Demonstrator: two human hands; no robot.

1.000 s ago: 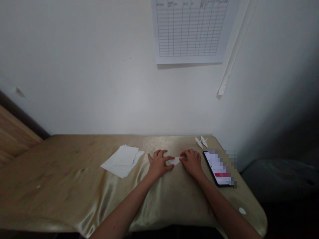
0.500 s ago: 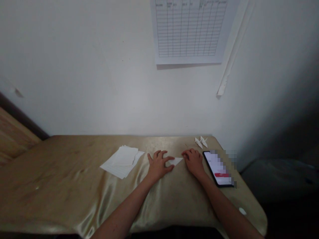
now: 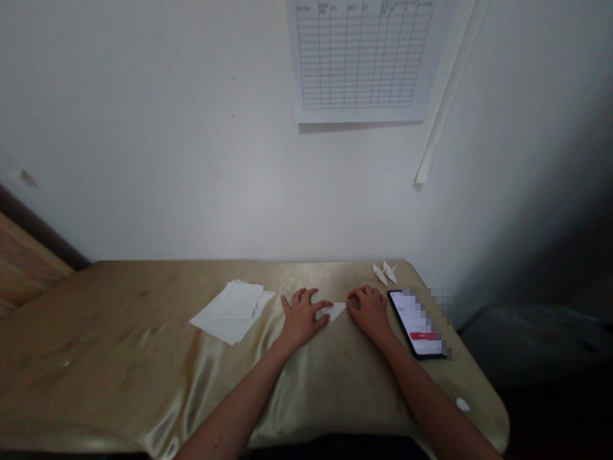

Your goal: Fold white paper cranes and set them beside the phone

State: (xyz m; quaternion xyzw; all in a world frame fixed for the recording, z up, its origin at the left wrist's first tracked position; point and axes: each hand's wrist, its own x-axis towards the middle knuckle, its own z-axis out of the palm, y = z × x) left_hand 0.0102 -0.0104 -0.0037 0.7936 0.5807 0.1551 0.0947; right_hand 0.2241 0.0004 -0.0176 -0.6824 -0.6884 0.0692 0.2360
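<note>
A small white piece of folded paper (image 3: 338, 310), roughly triangular, lies on the cloth between my hands. My left hand (image 3: 302, 316) rests at its left end with fingers spread, thumb and index fingertip apart on the paper and partly covering it. At the right tip of the paper is my right hand (image 3: 370, 313), its fingers bent and thumb and index closed together on that corner. To the left of my left hand lies a loose stack of white paper sheets (image 3: 232, 313). Two folded paper cranes (image 3: 384, 273) sit beyond my right hand.
A phone (image 3: 416, 326) with a lit screen lies right of my right hand. A small white object (image 3: 462, 404) is near the table's right edge. Shiny gold cloth (image 3: 119, 332) with wrinkles covers the table. A printed chart (image 3: 361, 70) hangs on the wall behind.
My right thumb and index finger have come down onto the right tip of the folded paper, slightly nearer my left hand. My left hand keeps its pose; the view shifts slightly.
</note>
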